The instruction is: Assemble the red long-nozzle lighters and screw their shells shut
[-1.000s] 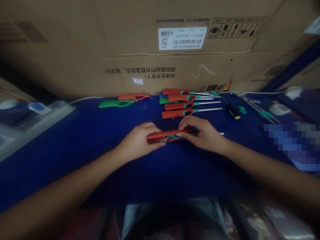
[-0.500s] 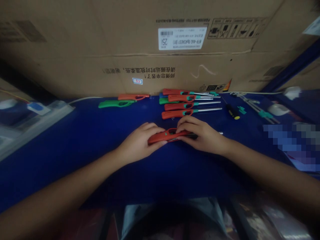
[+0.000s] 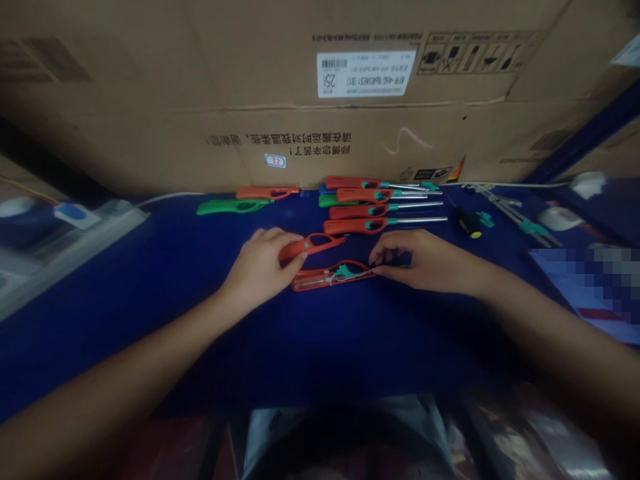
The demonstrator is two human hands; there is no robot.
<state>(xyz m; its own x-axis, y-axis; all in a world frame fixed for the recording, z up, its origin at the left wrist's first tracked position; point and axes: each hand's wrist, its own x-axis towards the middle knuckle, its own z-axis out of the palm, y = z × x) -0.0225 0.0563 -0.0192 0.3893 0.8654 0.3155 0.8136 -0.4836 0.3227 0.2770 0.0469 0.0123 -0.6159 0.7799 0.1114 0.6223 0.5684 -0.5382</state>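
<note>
My left hand (image 3: 265,265) is closed around an orange-red half shell (image 3: 317,245) of a gas lighter, lifted off to the left and back. In front of it lies the other lighter half (image 3: 313,281), its inside facing up, with a clear fuel tank, a green trigger (image 3: 345,270) and a thin wire showing. At that half's right end, my right hand (image 3: 407,261) pinches near the tip, on the wire or the shell's end; the fingers hide which. Several assembled orange lighters (image 3: 357,227) with metal tubes lie just behind.
Further left are a green shell (image 3: 233,207) and an orange shell (image 3: 265,193). To the right lie a black and yellow screwdriver (image 3: 467,223), metal rods (image 3: 520,217) and small green parts. A cardboard box (image 3: 200,100) stands along the back of the blue table (image 3: 240,360).
The lighter has come apart: my left hand has lifted one half away, up and left, exposing the inside of the other. My right hand has shifted slightly right.
</note>
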